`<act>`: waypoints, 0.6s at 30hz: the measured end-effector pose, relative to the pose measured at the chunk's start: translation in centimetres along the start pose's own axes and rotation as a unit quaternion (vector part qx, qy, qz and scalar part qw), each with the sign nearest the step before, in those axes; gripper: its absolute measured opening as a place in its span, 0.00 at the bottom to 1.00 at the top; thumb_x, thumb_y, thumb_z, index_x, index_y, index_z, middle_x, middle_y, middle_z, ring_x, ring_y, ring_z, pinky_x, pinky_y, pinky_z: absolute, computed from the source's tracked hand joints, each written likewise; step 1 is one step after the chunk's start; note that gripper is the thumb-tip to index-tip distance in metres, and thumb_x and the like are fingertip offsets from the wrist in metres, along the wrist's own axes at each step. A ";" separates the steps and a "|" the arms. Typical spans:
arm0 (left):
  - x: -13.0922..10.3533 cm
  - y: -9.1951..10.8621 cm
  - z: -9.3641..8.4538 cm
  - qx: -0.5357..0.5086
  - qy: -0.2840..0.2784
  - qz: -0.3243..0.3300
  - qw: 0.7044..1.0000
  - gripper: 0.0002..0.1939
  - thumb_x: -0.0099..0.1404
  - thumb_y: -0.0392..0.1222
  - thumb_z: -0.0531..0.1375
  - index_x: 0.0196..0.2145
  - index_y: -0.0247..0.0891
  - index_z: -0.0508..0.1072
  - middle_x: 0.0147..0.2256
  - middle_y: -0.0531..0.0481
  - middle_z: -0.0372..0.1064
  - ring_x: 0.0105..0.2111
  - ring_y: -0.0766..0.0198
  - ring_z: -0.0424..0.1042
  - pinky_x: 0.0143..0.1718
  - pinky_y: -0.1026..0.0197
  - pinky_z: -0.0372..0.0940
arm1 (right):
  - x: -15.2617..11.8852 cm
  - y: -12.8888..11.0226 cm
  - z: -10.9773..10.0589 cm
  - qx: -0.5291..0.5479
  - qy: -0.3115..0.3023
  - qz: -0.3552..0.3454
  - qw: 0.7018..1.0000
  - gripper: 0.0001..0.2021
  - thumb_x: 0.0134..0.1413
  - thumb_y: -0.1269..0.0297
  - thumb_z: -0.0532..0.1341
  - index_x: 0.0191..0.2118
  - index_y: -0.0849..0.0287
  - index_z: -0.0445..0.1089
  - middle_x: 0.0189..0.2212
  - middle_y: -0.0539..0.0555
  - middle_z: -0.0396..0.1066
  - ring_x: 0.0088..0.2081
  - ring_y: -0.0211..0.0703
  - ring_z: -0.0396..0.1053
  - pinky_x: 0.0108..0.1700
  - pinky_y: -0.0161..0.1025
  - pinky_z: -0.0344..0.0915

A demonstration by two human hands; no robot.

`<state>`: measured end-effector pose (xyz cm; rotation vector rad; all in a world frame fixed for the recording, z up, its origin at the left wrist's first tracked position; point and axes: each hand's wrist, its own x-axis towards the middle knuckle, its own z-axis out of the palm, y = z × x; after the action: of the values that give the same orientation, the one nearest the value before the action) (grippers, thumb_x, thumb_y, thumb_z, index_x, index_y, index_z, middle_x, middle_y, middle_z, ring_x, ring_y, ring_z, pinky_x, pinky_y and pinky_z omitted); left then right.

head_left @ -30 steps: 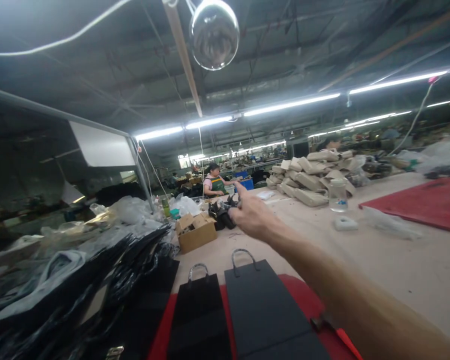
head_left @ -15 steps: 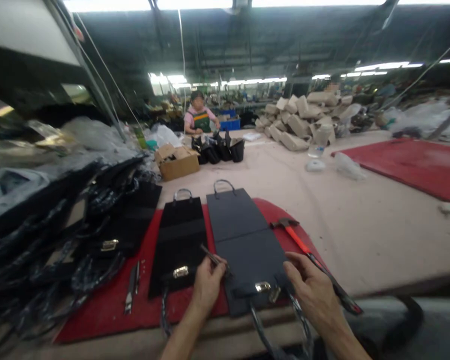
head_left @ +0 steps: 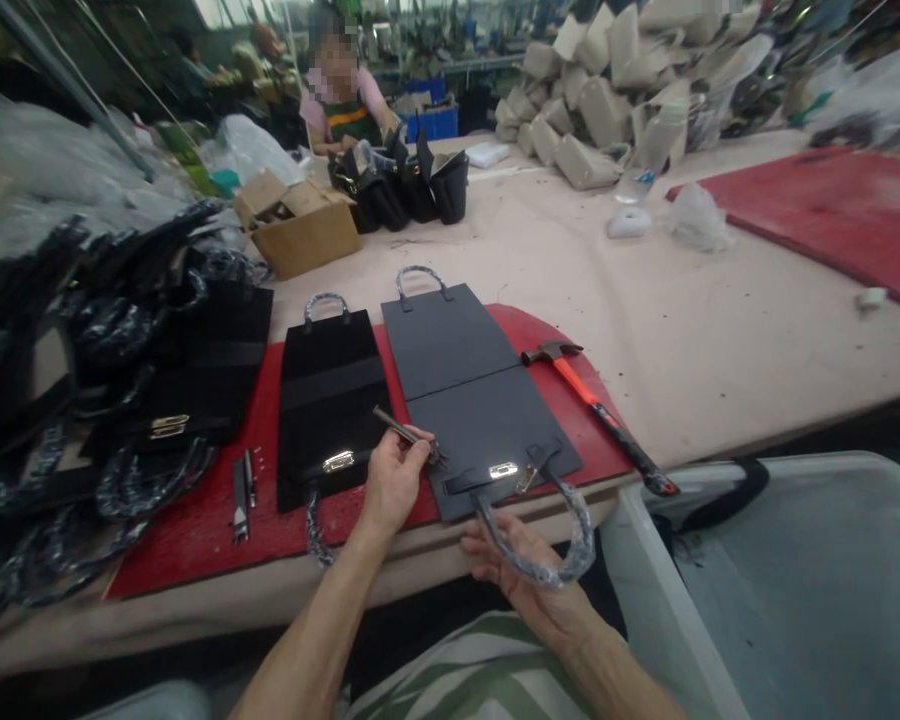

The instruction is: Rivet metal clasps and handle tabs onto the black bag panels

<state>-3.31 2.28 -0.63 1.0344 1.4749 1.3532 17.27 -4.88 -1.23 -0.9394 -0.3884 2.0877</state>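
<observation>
A grey bag panel (head_left: 472, 390) lies on the red board (head_left: 217, 550), with a gold clasp (head_left: 504, 469) near its front end and plastic-wrapped handles at both ends. My left hand (head_left: 396, 480) pinches a thin metal tool (head_left: 397, 425) over the panel's left edge. Under the near wrapped handle (head_left: 581, 540) is my right hand (head_left: 514, 560), palm up, its fingers spread and partly behind the loop; whether it grips the handle is unclear. To the left lies a black bag panel (head_left: 334, 390) with its own clasp. An orange-handled hammer (head_left: 574, 380) rests at the panel's right.
Black bag pieces (head_left: 172, 370) are heaped at the left, near a cutter (head_left: 240, 500). A cardboard box (head_left: 307, 235) and black bags (head_left: 446, 185) stand farther back, before a person (head_left: 345, 95). A pale bin (head_left: 817, 580) is at the lower right.
The view has tilted down. My right hand has moved from the panel's right side to beneath the near handle, which is now raised in a loop. My left hand still has the tool.
</observation>
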 end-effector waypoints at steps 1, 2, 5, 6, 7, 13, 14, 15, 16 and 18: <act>0.0 0.0 0.0 -0.010 0.002 -0.003 1.000 0.13 0.62 0.47 0.63 0.39 0.35 0.74 0.35 0.48 0.74 0.35 0.64 0.73 0.40 0.62 0.65 | 0.2 -0.5 0.7 -0.014 -0.002 -0.009 1.000 0.24 0.45 0.50 0.74 0.44 0.60 0.74 0.44 0.61 0.77 0.44 0.50 0.76 0.41 0.41 0.71; 0.0 0.0 0.0 -0.024 0.006 -0.008 1.000 0.13 0.62 0.47 0.64 0.39 0.35 0.74 0.35 0.48 0.74 0.35 0.64 0.73 0.41 0.62 0.66 | 0.4 -0.9 1.2 -0.031 0.002 -0.020 0.999 0.23 0.44 0.50 0.74 0.42 0.61 0.74 0.42 0.61 0.78 0.42 0.50 0.76 0.40 0.41 0.71; 0.1 0.2 0.2 -0.095 0.020 -0.042 0.994 0.18 0.57 0.51 0.68 0.38 0.35 0.72 0.35 0.48 0.74 0.35 0.63 0.74 0.42 0.60 0.67 | 0.9 -2.1 2.6 -0.074 0.035 -0.054 0.995 0.22 0.41 0.51 0.76 0.36 0.62 0.74 0.34 0.58 0.78 0.34 0.46 0.76 0.35 0.38 0.71; 0.2 0.3 0.3 -0.122 0.022 -0.058 0.991 0.20 0.55 0.52 0.69 0.37 0.35 0.72 0.35 0.48 0.75 0.35 0.62 0.75 0.42 0.60 0.67 | 1.1 -2.4 3.0 -0.079 0.047 -0.058 0.994 0.21 0.40 0.52 0.76 0.35 0.62 0.74 0.32 0.57 0.78 0.33 0.45 0.76 0.33 0.37 0.70; 0.2 0.5 0.4 -0.146 0.023 -0.073 0.986 0.22 0.53 0.53 0.70 0.37 0.35 0.71 0.35 0.48 0.75 0.34 0.62 0.75 0.42 0.59 0.68 | 1.2 -2.7 3.3 -0.078 0.057 -0.057 0.994 0.21 0.40 0.52 0.76 0.34 0.62 0.74 0.31 0.56 0.77 0.32 0.45 0.76 0.32 0.37 0.71; 0.3 1.2 0.2 -0.173 0.013 -0.104 0.979 0.26 0.48 0.53 0.73 0.36 0.35 0.70 0.34 0.49 0.76 0.34 0.62 0.76 0.43 0.59 0.68 | 2.9 -3.2 5.2 0.000 0.025 0.033 0.999 0.19 0.44 0.55 0.74 0.38 0.63 0.76 0.34 0.55 0.78 0.31 0.44 0.76 0.33 0.38 0.73; 0.4 1.2 0.2 -0.171 0.011 -0.105 0.980 0.25 0.48 0.53 0.73 0.36 0.35 0.70 0.34 0.48 0.76 0.34 0.62 0.76 0.43 0.59 0.68 | 3.1 -3.3 5.3 0.010 0.017 0.044 0.999 0.19 0.44 0.56 0.74 0.39 0.63 0.76 0.34 0.55 0.78 0.31 0.44 0.76 0.32 0.38 0.73; 0.5 1.1 0.3 -0.170 0.010 -0.105 0.980 0.25 0.48 0.53 0.73 0.36 0.35 0.70 0.34 0.48 0.76 0.34 0.63 0.76 0.42 0.59 0.68 | 3.3 -3.4 5.4 0.016 0.014 0.052 0.998 0.18 0.45 0.57 0.73 0.40 0.63 0.76 0.33 0.54 0.78 0.30 0.43 0.76 0.31 0.37 0.72; 0.6 1.1 0.4 -0.172 0.011 -0.105 0.979 0.25 0.48 0.52 0.73 0.36 0.35 0.70 0.34 0.48 0.76 0.33 0.63 0.76 0.42 0.60 0.68 | 3.4 -3.5 5.4 0.018 0.014 0.061 0.998 0.18 0.45 0.57 0.73 0.40 0.63 0.76 0.32 0.54 0.78 0.29 0.43 0.75 0.29 0.37 0.71; 0.4 1.6 0.9 -0.177 0.021 -0.105 0.978 0.25 0.48 0.53 0.73 0.36 0.35 0.70 0.34 0.48 0.76 0.33 0.63 0.75 0.40 0.60 0.68 | 3.3 -3.7 5.4 0.011 0.019 0.074 0.997 0.18 0.45 0.58 0.73 0.40 0.62 0.76 0.30 0.53 0.77 0.26 0.43 0.74 0.26 0.36 0.69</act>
<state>-2.51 3.07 0.85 0.6079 1.2727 1.4248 13.95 0.29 2.88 -1.0200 -0.2825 2.1996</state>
